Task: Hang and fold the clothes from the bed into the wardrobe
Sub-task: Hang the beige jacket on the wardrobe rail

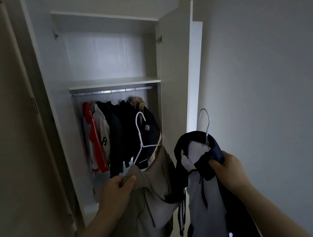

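Nearest you, your left hand (119, 190) pinches a soft fold of the beige garment (155, 179) between curled fingers and thumb. The matte cloth hangs limp from a thin white hanger (140, 136), whose hook curves up in front of the clothes already hung.

Your right hand (227, 168) is closed in a fist round the bunched dark collar of the navy and grey hoodie (203, 187). Its pale lining shows inside the neck and a drawstring dangles down the front. A second hanger (208, 126) of slim pale wire rises from that collar.

Beyond both garments, the wardrobe (104, 52) stands open, smooth white panels with its right door (189, 75) swung outward. Under a flat shelf (114, 83) runs a metal rail (112, 91). From it hang a red and white striped jacket (93, 141) at the left, a white top (103, 136) with a black letter R, then several dark jackets (118, 134), one bearing a small square badge.
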